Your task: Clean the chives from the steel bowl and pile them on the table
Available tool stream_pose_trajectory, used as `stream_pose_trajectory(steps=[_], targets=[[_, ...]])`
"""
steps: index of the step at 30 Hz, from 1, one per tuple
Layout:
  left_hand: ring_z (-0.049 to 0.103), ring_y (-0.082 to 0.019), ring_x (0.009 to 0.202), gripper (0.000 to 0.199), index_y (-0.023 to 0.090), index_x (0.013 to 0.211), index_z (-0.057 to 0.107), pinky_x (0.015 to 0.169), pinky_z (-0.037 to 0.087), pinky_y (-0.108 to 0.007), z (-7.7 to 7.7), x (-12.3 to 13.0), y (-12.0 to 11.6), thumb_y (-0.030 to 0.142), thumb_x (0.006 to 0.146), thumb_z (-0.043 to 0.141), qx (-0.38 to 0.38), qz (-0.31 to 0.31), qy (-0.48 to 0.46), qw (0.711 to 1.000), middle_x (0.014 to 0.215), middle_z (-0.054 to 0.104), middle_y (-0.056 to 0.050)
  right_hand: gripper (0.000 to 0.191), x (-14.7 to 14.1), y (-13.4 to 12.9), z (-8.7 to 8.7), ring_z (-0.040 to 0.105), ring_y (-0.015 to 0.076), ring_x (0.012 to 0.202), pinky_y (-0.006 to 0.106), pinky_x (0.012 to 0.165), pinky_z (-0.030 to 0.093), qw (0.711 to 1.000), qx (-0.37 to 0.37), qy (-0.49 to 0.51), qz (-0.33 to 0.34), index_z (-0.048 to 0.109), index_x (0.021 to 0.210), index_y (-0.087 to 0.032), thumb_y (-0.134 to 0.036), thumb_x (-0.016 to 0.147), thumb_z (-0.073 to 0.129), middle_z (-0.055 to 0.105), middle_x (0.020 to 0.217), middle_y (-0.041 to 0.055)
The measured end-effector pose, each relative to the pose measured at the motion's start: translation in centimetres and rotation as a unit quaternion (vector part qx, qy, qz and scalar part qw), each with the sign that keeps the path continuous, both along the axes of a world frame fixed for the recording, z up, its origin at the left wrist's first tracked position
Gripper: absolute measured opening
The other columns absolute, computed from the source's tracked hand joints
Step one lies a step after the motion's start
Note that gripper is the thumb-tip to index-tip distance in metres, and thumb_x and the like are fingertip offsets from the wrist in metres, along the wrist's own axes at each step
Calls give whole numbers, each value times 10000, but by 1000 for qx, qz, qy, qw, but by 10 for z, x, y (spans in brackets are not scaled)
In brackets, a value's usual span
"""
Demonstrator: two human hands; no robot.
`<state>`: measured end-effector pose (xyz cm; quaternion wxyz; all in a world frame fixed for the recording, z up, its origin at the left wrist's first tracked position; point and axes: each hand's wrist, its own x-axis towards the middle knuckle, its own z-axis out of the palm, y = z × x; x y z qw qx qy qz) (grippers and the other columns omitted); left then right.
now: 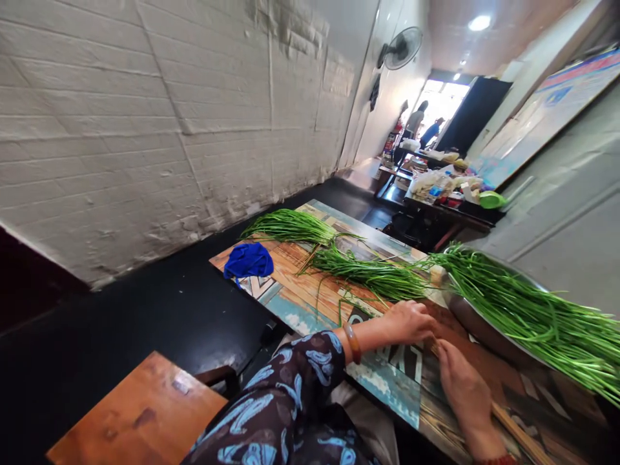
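Left hand point(409, 321), right hand point(462, 381) close together, grasp unclear; green stalks point(371, 274) beyond, metal basin point(477, 332) alongside.

Left arm point(266, 400) stretched forward and rightward in a dark, blue-patterned sleeve point(317, 355), left hand point(411, 321) back upward with fingers curled, right hand point(465, 384) angled in from below, fingertips of both close together, either hand's grip unclear.

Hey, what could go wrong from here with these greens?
Long, thin green stalks overhanging the silver metal basin might spill. The glossy brown bracelet by the left hand could catch stray stalks on the patterned wooden table. The crumpled blue cloth near the table's edge could slip off.
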<state>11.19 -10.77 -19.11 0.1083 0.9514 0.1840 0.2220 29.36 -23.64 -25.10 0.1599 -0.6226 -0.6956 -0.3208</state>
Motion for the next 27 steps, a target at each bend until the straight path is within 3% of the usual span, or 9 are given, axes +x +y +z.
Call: stream_pose_trajectory(steps=[4,8,12,18,22,27], targets=[[679,-203,884,301,168,936,733,735,517,-309,-13,0,7,375,972,518,41,-25,20,999,965,714,-87,400,-4,10,-5,745,236,746,345,671,533,999,1,18,40,728,1052,-141,-372,1039,402,786,975,115],[675,-202,865,232,198,915,724,638,470,-297,-18,-2,7,323,958,533,60,-14,24,998,940,706,-62,368,1,10,-8,730,234,713,369,663,501,997,-21,54,49,728,1087,-206,-396,1031,418,789,980,76],[650,-214,878,181,196,874,705,639,446,-312,-16,-6,5,274,937,555,101,-26,27,994,934,676,-63,365,1,9,-4,730,233,764,371,727,492,992,-34,93,74,713,1117,-212,-415,1030,422,788,998,56],[620,-218,862,251,180,885,679,652,430,-342,-15,-10,7,365,957,525,43,23,32,998,938,663,-74,337,-2,9,2,728,225,834,355,805,499,980,-71,163,87,702,1132,-224,-404,1027,437,779,1035,48],[588,-215,882,154,194,905,673,671,414,-348,-14,-12,10,279,934,548,67,-14,36,997,945,644,-55,304,-3,11,4,720,241,890,381,903,512,969,-91,212,88,705,1102,-219,-367,1021,451,768,1038,75],[560,-217,922,183,206,909,684,766,417,-356,-5,-14,12,304,958,537,44,4,53,998,937,636,-57,257,-18,16,21,713,228,912,368,856,545,963,-78,240,93,710,1058,-216,-269,1024,461,755,1003,85]])
